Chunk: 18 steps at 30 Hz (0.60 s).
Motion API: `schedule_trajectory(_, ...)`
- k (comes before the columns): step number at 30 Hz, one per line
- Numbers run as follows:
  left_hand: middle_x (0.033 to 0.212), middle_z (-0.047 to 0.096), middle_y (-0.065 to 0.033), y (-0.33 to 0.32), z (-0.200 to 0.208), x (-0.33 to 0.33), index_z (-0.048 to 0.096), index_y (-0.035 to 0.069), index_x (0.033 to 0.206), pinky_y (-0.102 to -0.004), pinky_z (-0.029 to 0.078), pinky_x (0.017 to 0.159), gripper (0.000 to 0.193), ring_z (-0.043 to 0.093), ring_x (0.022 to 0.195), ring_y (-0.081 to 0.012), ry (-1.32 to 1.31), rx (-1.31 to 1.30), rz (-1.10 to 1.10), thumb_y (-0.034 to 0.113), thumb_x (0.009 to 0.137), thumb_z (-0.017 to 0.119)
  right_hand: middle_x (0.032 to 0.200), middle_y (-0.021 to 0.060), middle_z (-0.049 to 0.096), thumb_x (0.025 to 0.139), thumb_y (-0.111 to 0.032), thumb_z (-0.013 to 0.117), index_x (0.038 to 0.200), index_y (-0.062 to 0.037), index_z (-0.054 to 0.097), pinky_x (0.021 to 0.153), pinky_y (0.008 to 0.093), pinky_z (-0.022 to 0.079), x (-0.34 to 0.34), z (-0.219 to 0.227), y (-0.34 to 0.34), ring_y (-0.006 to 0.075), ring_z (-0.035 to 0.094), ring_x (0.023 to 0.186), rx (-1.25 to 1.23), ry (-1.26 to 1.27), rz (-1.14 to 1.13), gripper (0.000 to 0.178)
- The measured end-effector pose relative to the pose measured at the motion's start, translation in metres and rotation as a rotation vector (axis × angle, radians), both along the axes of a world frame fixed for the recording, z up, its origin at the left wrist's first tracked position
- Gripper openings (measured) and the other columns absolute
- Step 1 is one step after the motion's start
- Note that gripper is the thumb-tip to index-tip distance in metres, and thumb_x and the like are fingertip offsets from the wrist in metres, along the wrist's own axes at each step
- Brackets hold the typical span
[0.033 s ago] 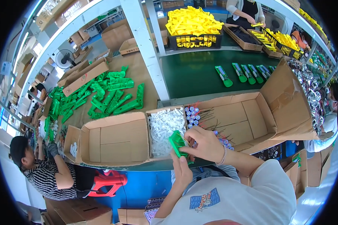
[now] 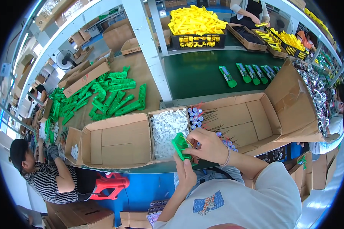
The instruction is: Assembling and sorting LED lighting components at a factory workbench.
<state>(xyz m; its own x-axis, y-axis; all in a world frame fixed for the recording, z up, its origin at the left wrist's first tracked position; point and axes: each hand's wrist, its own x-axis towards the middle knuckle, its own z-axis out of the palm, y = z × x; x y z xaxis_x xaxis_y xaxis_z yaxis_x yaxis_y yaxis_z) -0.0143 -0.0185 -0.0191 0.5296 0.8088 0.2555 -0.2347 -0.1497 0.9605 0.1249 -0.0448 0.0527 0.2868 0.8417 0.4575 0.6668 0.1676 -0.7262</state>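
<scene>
My left hand (image 2: 185,172) grips a green plastic shell (image 2: 180,144) from below, tilted up in front of me. Thumb and forefinger of my right hand (image 2: 207,145) are pinched together at the shell's open side. A thin wire shows beside those fingertips, but what they hold is hidden. Just beyond the shell, a cardboard box is filled with small white plastic parts (image 2: 165,128). Several purple-wrapped cylinders (image 2: 195,117) with red and dark wires lie right of it, some partly behind my right hand.
An open cardboard box (image 2: 120,165) stands left, a larger one (image 2: 269,110) right. Green shells (image 2: 114,101) are heaped at the back left. A white metal post (image 2: 149,53) rises behind the boxes. Packaged green items (image 2: 227,77) lie on a dark green surface. A co-worker (image 2: 51,171) sits left.
</scene>
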Motion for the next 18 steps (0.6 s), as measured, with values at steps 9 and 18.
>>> schedule_trajectory(9, 0.099, 0.05, -0.0094, 0.006, 0.009, 0.002, 0.032, 0.0, 0.134, -0.029, 0.041, 0.068, 0.04, 0.047, 0.079, -0.0138, 0.186, 0.032, 0.067, 0.025, 0.102, 0.033, 0.067, 0.008, 0.058, 0.073, -0.006, 0.074, 0.08, -0.0025, 0.06, 0.051, 0.0286, 0.048, -0.001, -0.009, -0.003, 0.0175, 0.062, 0.057, 0.002, -0.016, 0.046, 0.016)
schedule_trajectory(18, 0.108, 0.056, -0.0107, 0.016, 0.017, -0.006, 0.033, 0.004, 0.133, -0.0292, 0.047, 0.082, 0.036, 0.055, 0.09, -0.0143, -0.058, -0.578, -0.105, 0.011, 0.098, 0.04, 0.063, 0.0039, 0.053, 0.076, -0.005, 0.07, 0.081, -0.0059, 0.061, 0.046, 0.0305, 0.044, -0.025, -0.034, -0.021, 0.0194, 0.057, 0.051, -0.059, -0.048, 0.064, 0.01)
